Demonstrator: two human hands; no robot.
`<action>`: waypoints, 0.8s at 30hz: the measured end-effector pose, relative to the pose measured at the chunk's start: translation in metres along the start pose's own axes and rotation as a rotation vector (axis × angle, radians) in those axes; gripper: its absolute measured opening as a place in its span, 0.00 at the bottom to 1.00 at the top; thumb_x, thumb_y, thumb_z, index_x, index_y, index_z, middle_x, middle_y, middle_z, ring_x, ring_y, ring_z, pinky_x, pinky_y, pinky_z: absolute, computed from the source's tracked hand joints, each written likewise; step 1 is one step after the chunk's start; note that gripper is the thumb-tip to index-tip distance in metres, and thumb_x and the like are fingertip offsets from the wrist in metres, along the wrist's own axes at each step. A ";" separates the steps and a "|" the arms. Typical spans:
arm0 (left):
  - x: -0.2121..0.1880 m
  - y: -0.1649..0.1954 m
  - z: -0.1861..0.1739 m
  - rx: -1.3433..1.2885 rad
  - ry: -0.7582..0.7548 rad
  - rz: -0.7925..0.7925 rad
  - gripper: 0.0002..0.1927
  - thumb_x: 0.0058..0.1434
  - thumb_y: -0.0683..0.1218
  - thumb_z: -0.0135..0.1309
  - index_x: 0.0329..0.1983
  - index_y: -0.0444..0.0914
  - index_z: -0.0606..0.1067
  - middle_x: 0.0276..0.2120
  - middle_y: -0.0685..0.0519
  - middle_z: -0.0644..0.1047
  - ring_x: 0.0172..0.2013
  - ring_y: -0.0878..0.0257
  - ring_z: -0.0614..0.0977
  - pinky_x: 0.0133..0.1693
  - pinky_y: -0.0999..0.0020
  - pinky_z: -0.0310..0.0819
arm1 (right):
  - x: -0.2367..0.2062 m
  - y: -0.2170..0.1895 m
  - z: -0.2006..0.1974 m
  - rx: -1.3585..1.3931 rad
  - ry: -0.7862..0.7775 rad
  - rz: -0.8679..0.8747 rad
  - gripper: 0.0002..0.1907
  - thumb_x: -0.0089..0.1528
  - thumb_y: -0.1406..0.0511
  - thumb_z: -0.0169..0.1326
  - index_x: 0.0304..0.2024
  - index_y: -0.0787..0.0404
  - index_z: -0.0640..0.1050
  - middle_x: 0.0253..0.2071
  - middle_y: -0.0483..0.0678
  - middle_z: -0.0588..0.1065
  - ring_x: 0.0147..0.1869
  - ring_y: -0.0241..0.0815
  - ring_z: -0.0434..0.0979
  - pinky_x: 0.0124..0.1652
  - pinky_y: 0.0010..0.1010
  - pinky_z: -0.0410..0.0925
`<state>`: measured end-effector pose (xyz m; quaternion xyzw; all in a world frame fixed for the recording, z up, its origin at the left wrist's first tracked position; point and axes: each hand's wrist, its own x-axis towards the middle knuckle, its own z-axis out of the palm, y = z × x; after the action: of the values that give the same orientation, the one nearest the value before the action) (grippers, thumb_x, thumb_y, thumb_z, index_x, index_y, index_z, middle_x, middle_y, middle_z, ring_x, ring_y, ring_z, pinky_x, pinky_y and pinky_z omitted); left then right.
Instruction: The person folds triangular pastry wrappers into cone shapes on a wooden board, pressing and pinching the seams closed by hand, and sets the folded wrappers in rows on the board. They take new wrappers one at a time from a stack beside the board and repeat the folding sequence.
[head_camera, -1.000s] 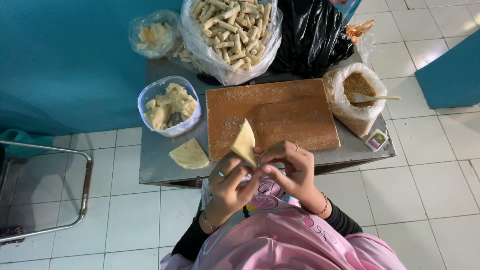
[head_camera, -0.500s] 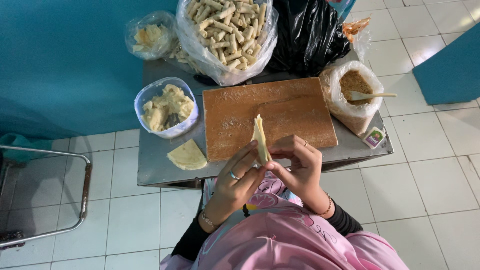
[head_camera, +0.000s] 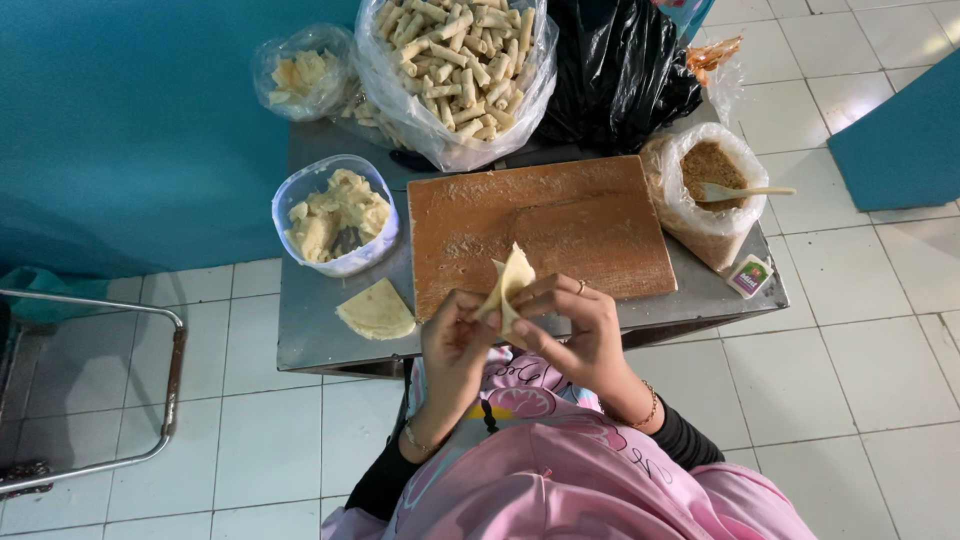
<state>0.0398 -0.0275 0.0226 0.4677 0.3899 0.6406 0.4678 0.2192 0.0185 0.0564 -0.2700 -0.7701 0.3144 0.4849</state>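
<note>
Pastry wrapper (head_camera: 511, 282), pale and folded, is pinched between both hands just above the near edge of the wooden board (head_camera: 560, 225): the left hand (head_camera: 452, 340) grips its lower left side, the right hand (head_camera: 570, 322) closes on its right. On the metal desk (head_camera: 310, 345), another wrapper (head_camera: 376, 310) lies beside a plastic tub of filling (head_camera: 336, 212); a bag of finished rolls (head_camera: 455, 55) stands behind the board.

Wooden board (head_camera: 545, 225), bag of rolled pastries (head_camera: 450, 60), tub of filling (head_camera: 338, 215), black bag (head_camera: 615, 70).
</note>
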 end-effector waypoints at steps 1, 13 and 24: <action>0.001 -0.001 -0.004 -0.013 0.021 -0.024 0.06 0.70 0.43 0.55 0.41 0.35 0.72 0.31 0.57 0.76 0.31 0.76 0.73 0.32 0.79 0.66 | -0.001 0.003 0.001 0.137 0.040 0.072 0.06 0.61 0.71 0.62 0.38 0.69 0.80 0.45 0.50 0.79 0.48 0.38 0.81 0.48 0.27 0.73; 0.013 0.000 -0.022 -0.414 0.196 -0.038 0.05 0.71 0.40 0.54 0.41 0.36 0.70 0.35 0.56 0.75 0.36 0.70 0.76 0.41 0.73 0.72 | -0.014 0.048 0.021 0.865 0.347 0.297 0.03 0.68 0.74 0.49 0.38 0.68 0.71 0.45 0.55 0.78 0.47 0.39 0.80 0.49 0.31 0.75; 0.021 0.040 -0.059 -0.220 0.391 0.224 0.09 0.70 0.40 0.53 0.50 0.34 0.69 0.50 0.53 0.78 0.53 0.67 0.81 0.58 0.69 0.77 | 0.003 0.065 0.000 0.510 0.295 0.419 0.04 0.67 0.75 0.49 0.36 0.68 0.73 0.35 0.48 0.75 0.38 0.37 0.80 0.40 0.30 0.76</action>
<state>-0.0293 -0.0207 0.0495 0.3215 0.3464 0.8054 0.3576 0.2252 0.0636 0.0094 -0.3347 -0.5166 0.5465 0.5678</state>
